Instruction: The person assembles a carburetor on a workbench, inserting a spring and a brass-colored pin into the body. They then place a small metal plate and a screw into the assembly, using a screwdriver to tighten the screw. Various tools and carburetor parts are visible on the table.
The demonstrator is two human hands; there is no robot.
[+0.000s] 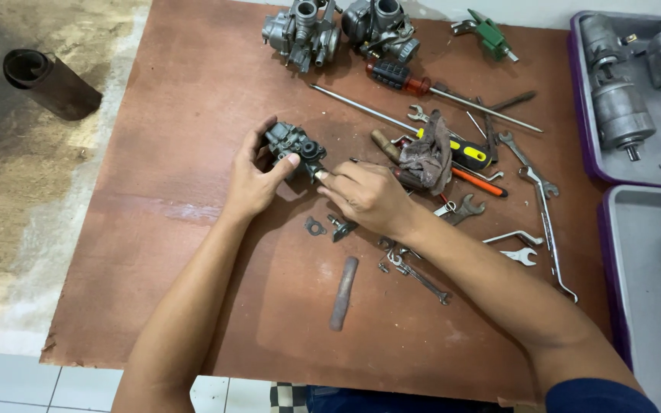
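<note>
You are working over a brown wooden board point(193, 252) that fills the middle of the frame, and the step in hand looks like stripping or refitting a small carburetor body point(294, 145), which sits just left of centre, a little above the middle. Your left hand point(252, 177) is clasped around it from the left, thumb pressed on its near face, so it is held firmly. Your right hand point(365, 195) comes in from the right with its fingertips pinched at the body's right side; whether they hold a screw or other small part you cannot tell, because the fingers cover that spot. The next move, as I judge it, calls for a steady left grip and a fine turn or pull from the right fingertips. At the right edge two grey trays point(640, 172) with purple rims are cut off by the frame, the upper one holding grey cylindrical motors point(621, 111). At the top centre stand two more carburetors point(338, 30), partly cropped. Right of centre lies a heap of wrenches point(533, 172) and screwdrivers point(422, 82), half buried under a grey rag point(426, 157). Below your hands lie a short metal rod point(343, 292) and some small loose fittings point(329, 226), too small to identify.
</note>
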